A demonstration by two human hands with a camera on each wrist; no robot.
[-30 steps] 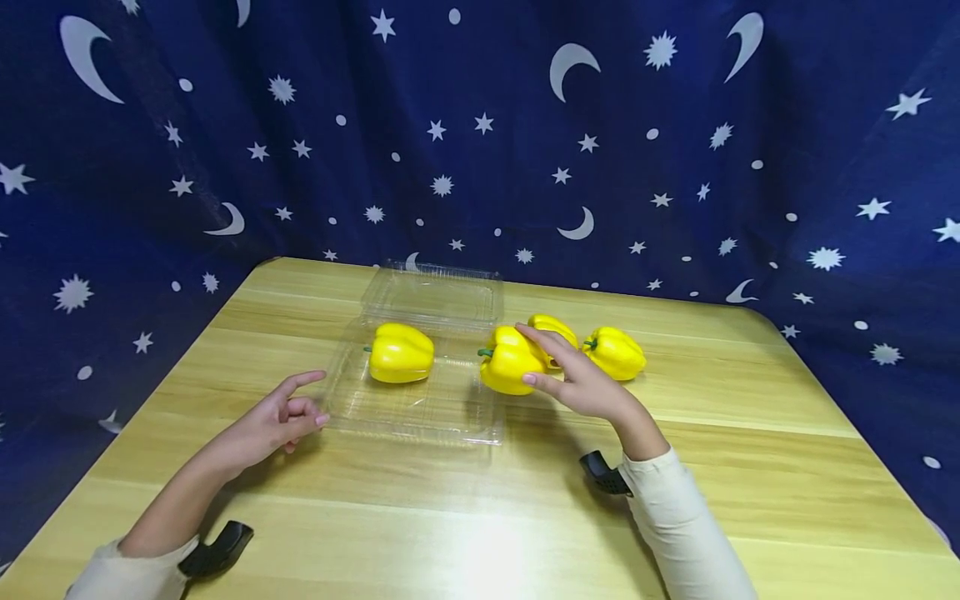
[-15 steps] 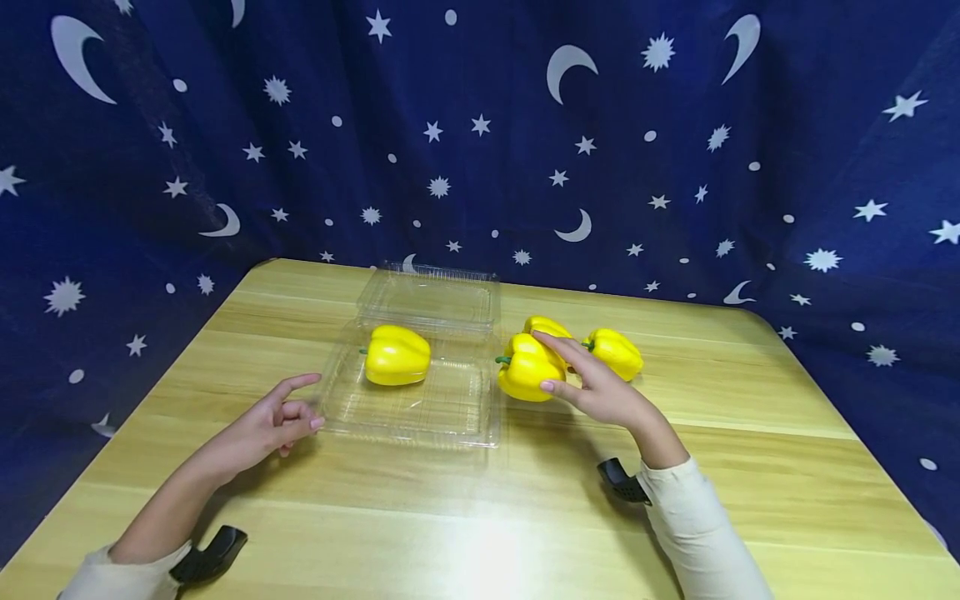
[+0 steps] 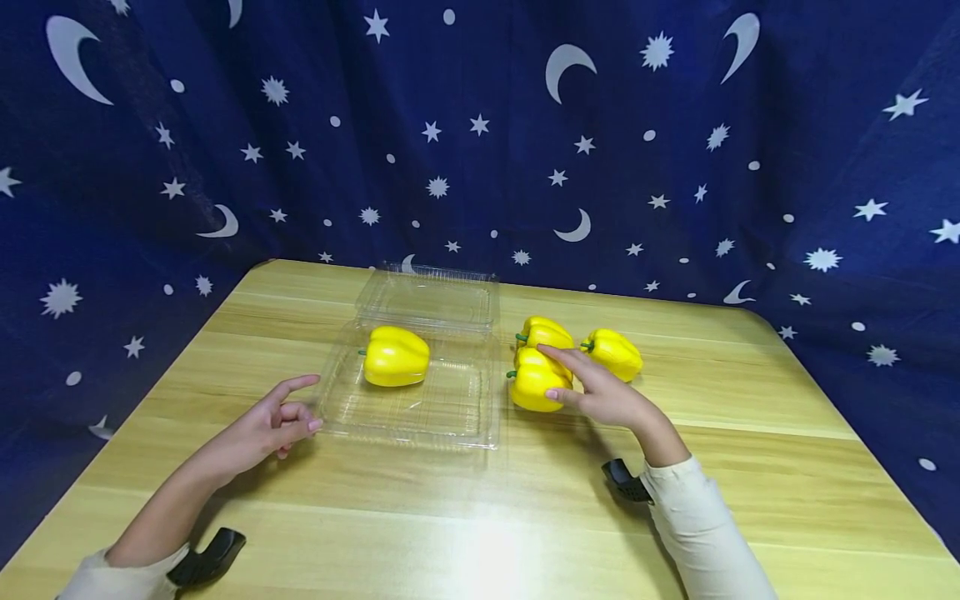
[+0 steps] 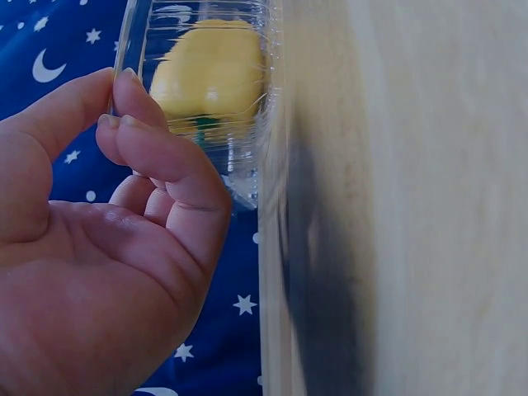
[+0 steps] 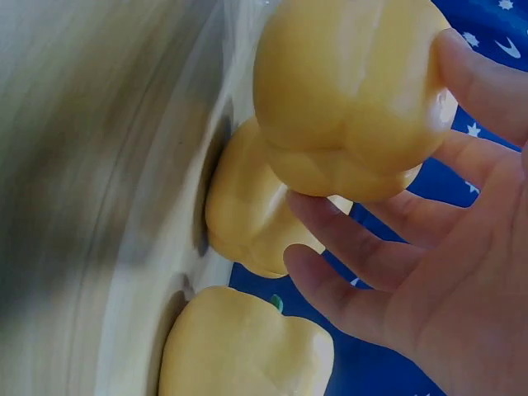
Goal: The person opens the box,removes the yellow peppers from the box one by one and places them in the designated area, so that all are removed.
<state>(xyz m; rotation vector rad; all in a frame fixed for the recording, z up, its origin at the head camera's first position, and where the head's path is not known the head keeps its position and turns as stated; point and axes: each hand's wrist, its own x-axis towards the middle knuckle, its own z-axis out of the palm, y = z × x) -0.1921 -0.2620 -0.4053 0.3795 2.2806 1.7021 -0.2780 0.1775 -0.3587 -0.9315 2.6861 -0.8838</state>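
Note:
My right hand (image 3: 603, 396) grips a yellow bell pepper (image 3: 534, 383) just right of the clear plastic clamshell container (image 3: 442, 408). In the right wrist view, thumb and fingers lie around the sides of this pepper (image 5: 346, 91). Behind it is another yellow bell pepper (image 3: 546, 332), partly covered. A third pepper (image 3: 615, 357) lies farther right, beyond the hand. Inside the container's base sits one more yellow pepper (image 3: 396, 357), green stem to the left. My left hand (image 3: 266, 425) rests with fingertips right at the container's left edge, index finger fairly straight.
The container's lid (image 3: 431, 296) is folded back toward the rear of the wooden table (image 3: 405, 508). A dark blue curtain (image 3: 480, 167) with moons and stars hangs behind the table and along its sides. Each wrist wears a black device (image 3: 210, 557).
My right hand has carried its pepper rightward and slightly nearer, from over the container's right edge to beside the other peppers. My left hand has stayed at the container's edge.

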